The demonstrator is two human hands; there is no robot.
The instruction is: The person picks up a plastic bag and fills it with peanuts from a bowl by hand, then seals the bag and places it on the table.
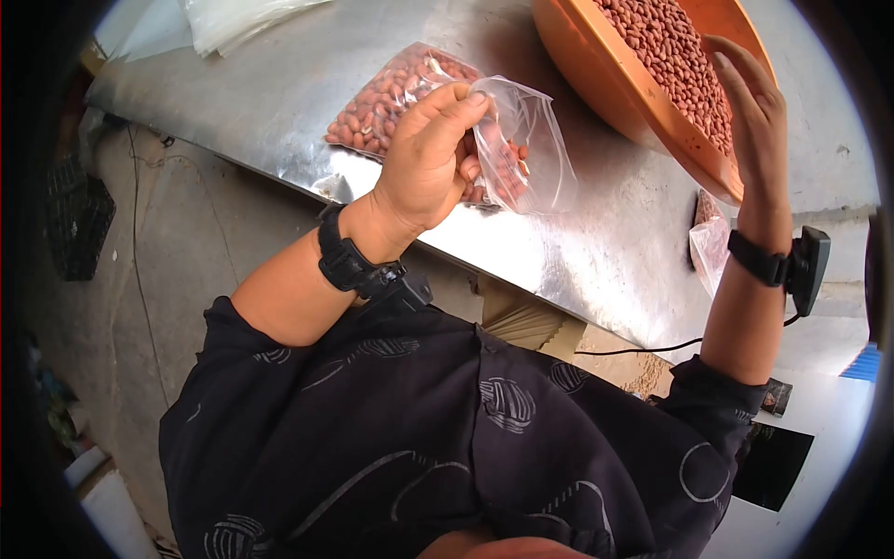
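A clear plastic bag (372, 110) partly filled with red-skinned peanuts lies on the metal table near its front edge. My left hand (430, 154) pinches the bag's loose, see-through upper part between thumb and fingers, covering the middle of the bag. Further right, an orange basin (596, 65) heaped with loose peanuts (666, 56) is tilted. My right hand (759, 116) is at the basin's right rim, fingers stretched out and slightly apart over the peanuts. Whether its palm presses on the rim is hidden.
Under the basin is the shiny metal table (270, 102). Clear plastic sheets or bags (244, 20) lie at its far left. Another plastic bag (710, 244) with reddish contents sits below the basin at right. A black cable (643, 352) runs by the table's front edge.
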